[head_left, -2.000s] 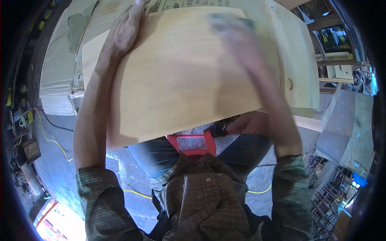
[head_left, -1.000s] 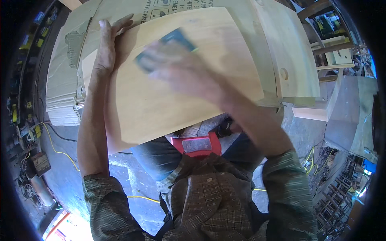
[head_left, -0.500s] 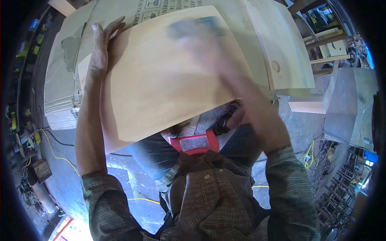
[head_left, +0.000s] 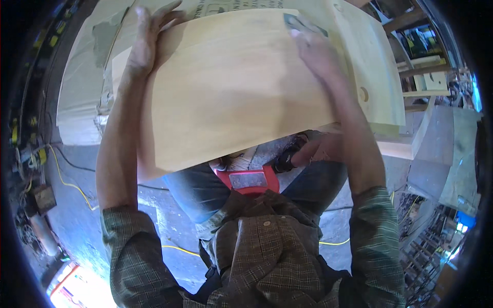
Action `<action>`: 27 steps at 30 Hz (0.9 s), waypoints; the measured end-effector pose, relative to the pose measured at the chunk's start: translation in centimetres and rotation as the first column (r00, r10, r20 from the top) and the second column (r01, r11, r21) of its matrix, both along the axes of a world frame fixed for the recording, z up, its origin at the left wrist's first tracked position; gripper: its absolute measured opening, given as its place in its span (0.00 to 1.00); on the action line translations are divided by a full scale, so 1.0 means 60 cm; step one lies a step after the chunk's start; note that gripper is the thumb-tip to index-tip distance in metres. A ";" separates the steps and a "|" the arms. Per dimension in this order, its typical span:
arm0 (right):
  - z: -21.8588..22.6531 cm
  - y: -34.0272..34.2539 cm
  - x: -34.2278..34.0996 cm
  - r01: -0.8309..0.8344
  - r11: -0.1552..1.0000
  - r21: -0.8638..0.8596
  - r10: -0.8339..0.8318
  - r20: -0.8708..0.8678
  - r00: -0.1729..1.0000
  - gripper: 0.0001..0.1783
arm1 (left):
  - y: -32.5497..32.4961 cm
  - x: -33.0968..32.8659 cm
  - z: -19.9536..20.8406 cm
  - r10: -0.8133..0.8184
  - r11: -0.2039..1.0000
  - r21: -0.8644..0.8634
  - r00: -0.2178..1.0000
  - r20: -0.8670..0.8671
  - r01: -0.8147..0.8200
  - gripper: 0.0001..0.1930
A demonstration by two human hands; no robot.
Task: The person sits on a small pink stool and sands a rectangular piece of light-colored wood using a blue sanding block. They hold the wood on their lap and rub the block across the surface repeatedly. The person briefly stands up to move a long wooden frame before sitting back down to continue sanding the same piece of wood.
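Observation:
A broad, pale wooden panel [head_left: 221,92] lies tilted across a cardboard box, its near edge above my knees. My left hand [head_left: 145,46] rests against the panel's left edge, thumb and fingers stretched out and apart. Near the far right corner, my right hand [head_left: 314,49] presses a dark teal piece of sandpaper [head_left: 290,21] flat on the panel's face. The hand covers most of the sandpaper, and its fingers are slightly blurred.
The cardboard box [head_left: 77,110] has a torn, creased left side. Right of the panel lies another pale board [head_left: 382,77] with a round hole. A red frame [head_left: 251,189] sits between my legs. A yellow cord [head_left: 67,180] runs over the floor on the left.
My right hand has swept the sandpaper rightward across the panel, from the upper middle to the far right corner. My left hand stays at the left edge. The view has shifted slightly.

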State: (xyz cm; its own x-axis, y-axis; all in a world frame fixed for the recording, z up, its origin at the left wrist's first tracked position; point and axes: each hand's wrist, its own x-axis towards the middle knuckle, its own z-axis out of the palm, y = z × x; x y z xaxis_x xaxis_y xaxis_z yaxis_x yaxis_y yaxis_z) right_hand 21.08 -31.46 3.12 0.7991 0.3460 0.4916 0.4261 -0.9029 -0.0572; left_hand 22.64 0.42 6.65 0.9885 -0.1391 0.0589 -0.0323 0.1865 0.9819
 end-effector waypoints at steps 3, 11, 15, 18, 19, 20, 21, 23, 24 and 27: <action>0.012 0.079 -0.018 -0.066 0.983 0.173 0.091 -0.139 0.986 0.20 | 0.016 0.006 -0.008 0.039 0.998 0.039 0.997 0.064 -0.041 0.32; 0.031 0.302 -0.110 -0.481 0.850 0.215 0.500 -0.042 0.865 0.16 | 0.222 -0.255 0.070 0.540 0.625 0.389 0.735 0.410 -0.677 0.24; 0.046 0.022 -0.059 0.002 0.923 0.384 0.109 -0.269 0.957 0.13 | 0.197 -0.404 0.018 0.577 0.736 0.497 0.810 -0.104 -0.461 0.26; 0.041 0.021 -0.047 0.054 0.959 0.277 0.007 -0.215 0.976 0.12 | 0.163 -0.417 -0.012 0.305 0.952 0.090 0.883 -0.356 -0.292 0.30; 0.033 0.077 -0.053 -0.027 0.963 0.266 0.079 -0.187 0.979 0.11 | 0.151 -0.412 -0.010 0.337 0.937 0.023 0.884 -0.325 -0.349 0.29; 0.026 0.156 -0.067 -0.163 0.951 0.263 0.205 -0.140 0.969 0.11 | 0.127 -0.404 -0.001 0.363 0.919 -0.047 0.885 -0.292 -0.392 0.29; 0.012 0.254 -0.084 -0.337 0.912 0.235 0.363 -0.077 0.928 0.10 | 0.113 -0.401 0.004 0.388 0.898 -0.110 0.884 -0.263 -0.427 0.29; 0.002 0.440 -0.136 -0.576 0.799 0.172 0.571 0.078 0.817 0.09 | 0.112 -0.402 0.002 0.392 0.918 0.037 0.893 -0.220 -0.394 0.29; 0.012 0.507 -0.172 -0.478 0.839 0.259 0.455 0.146 0.878 0.12 | 0.113 -0.402 -0.003 0.397 0.918 0.115 0.896 -0.198 -0.381 0.29; 0.004 0.461 -0.145 -0.525 0.824 0.213 0.521 0.079 0.850 0.09 | 0.126 -0.405 -0.012 0.376 0.926 0.062 0.901 -0.214 -0.372 0.32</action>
